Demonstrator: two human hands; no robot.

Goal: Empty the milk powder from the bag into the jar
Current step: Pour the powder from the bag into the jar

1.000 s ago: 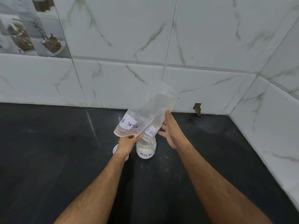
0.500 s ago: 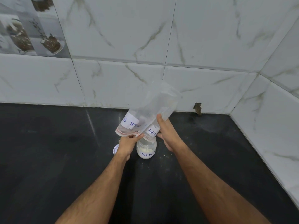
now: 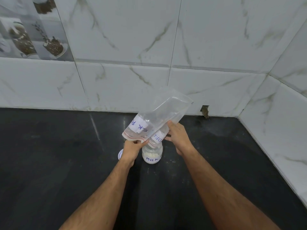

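A clear zip bag [image 3: 159, 117] with a white label reading "MILK POWDER" is held upside down, its red-striped mouth over a small clear jar [image 3: 152, 155]. The jar stands on the black counter, bears a "MILK" label and holds white powder in its lower part. My left hand [image 3: 132, 149] pinches the bag's mouth edge just left of the jar's top. My right hand [image 3: 177, 136] grips the bag's side to the right, above the jar. The bag looks nearly empty and see-through.
A white round lid [image 3: 120, 154] lies on the black counter [image 3: 66, 163] left of the jar, partly behind my left hand. Marble-look tiled walls [image 3: 199, 63] close the back and right side; a small hole [image 3: 205, 111] sits at the wall's base.
My right hand has moved in from beside the bag and closed on its side. The bag's upper end has tilted slightly. My left hand and the jar stay put.
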